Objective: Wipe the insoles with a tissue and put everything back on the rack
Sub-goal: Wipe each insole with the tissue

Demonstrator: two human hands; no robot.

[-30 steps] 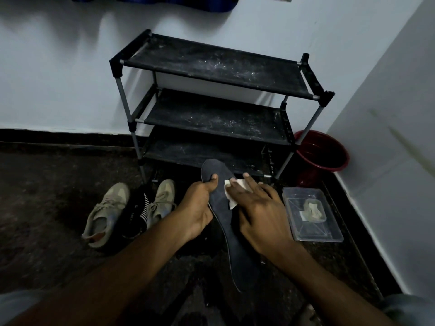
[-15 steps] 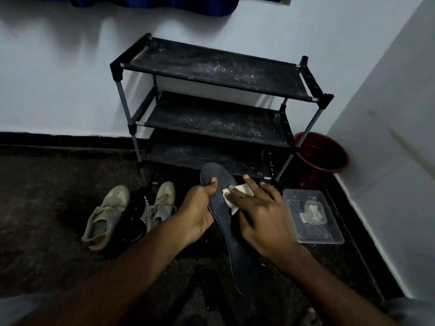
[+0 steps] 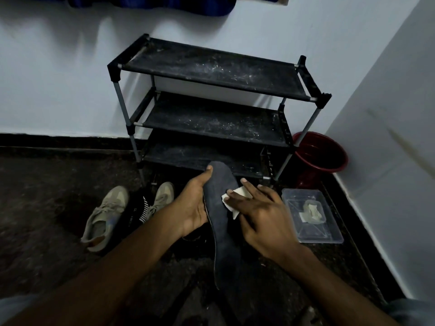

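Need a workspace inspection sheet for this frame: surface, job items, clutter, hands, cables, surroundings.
Surface: dark speckled floor, dim light.
Job's things: dark insole held above the floor; white tissue on its upper part; beige shoes on the floor to its left; black rack, three dusty shelves, against the wall.
Clutter: striped item between the shoes; clear plastic box right of the hands, small pale object inside; red bucket beside the rack.
Hands: left hand grips the insole's edge, thumb on top; right hand presses the tissue onto the insole with straight fingers.
Cables: nothing seen.
Surroundings: white walls meeting in a corner; blue cloth hanging at top.
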